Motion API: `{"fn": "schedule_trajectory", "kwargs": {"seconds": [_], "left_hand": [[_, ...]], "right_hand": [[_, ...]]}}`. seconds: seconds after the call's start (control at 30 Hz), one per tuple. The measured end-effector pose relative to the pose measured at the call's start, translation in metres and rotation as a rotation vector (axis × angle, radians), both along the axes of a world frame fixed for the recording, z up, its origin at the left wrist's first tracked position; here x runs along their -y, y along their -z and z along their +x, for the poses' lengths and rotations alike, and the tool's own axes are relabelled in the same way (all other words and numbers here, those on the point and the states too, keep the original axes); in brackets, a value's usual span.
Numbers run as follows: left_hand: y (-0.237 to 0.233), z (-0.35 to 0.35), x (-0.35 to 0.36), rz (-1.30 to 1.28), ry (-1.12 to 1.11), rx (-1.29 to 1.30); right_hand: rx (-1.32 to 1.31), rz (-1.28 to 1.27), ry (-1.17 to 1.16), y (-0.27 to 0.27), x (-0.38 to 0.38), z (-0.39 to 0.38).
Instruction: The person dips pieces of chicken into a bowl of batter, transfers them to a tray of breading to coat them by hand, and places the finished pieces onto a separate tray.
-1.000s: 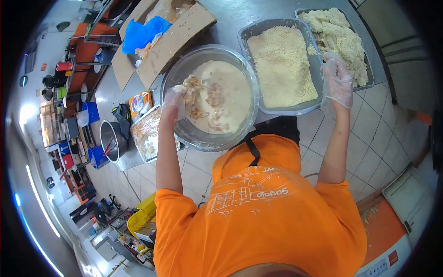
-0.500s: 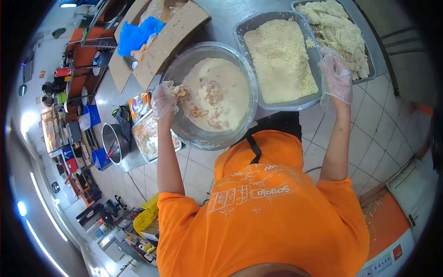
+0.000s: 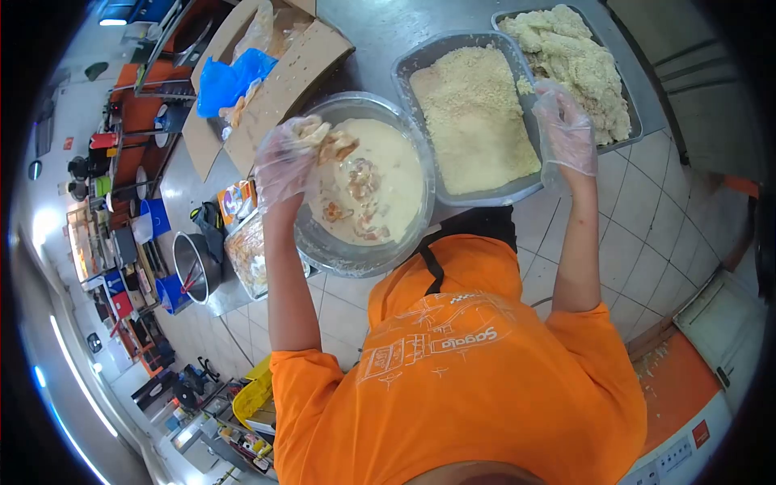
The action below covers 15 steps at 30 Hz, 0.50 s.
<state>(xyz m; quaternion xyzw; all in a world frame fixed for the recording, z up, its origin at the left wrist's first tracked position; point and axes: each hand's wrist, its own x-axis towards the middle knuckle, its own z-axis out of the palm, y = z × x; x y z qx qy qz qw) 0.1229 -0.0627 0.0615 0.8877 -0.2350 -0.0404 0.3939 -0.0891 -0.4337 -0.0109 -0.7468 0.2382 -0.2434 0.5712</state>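
Note:
My left hand [image 3: 287,160], in a clear plastic glove, is closed on a piece of batter-coated meat [image 3: 335,145] above the left rim of a round metal bowl [image 3: 424,182]. Pale liquid batter [image 3: 400,166] fills the bowl, with more pieces showing at its surface. To the right of the bowl is a grey tub [image 3: 402,77] of pale crumbs [image 3: 477,121]. At the tub's right edge my gloved right hand [image 3: 566,133] has its fingers bent downward; what they hold, if anything, I cannot make out. Behind it, a tray [image 3: 637,121] carries heaped crumb-coated pieces [image 3: 570,65].
An opened cardboard box [image 3: 279,89] with a blue plastic bag [image 3: 226,85] lies at the back left. Left of the bowl are a plastic-covered tray [image 3: 246,255], a small orange packet [image 3: 237,202] and a steel bowl [image 3: 196,267] on the metal table [image 3: 368,32].
My left hand has risen slightly with the piece, which now hangs higher over the bowl's edge. The view has shifted a little; my right hand stays by the crumb tub.

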Motion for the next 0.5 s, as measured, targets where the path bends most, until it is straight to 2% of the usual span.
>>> {"fn": "schedule_trajectory", "kwargs": {"seconds": [0.07,0.1,0.23,0.3,0.43,0.47,0.5], "left_hand": [[-0.012,0.000,0.036,-0.075,0.161,0.051],[-0.025,-0.007,0.061,-0.025,0.152,0.086],[-0.017,-0.008,0.127,-0.152,0.288,0.127],[-0.036,-0.031,0.175,0.143,0.095,-0.199],[0.025,-0.057,0.189,0.212,0.278,-0.297],[0.050,-0.064,0.181,0.320,0.287,-0.184],[0.054,-0.071,0.179,0.426,0.295,-0.070]], "right_hand": [[-0.022,0.020,0.005,-0.002,0.005,0.000],[-0.005,0.017,0.007,0.000,0.007,0.000],[-0.003,0.075,0.051,-0.009,0.009,-0.006],[-0.014,0.069,0.072,-0.012,0.008,-0.012],[-0.126,0.053,0.103,-0.001,0.017,-0.032],[-0.132,0.056,0.113,-0.001,0.017,-0.036],[-0.075,0.063,0.103,-0.003,0.015,-0.037]]}}
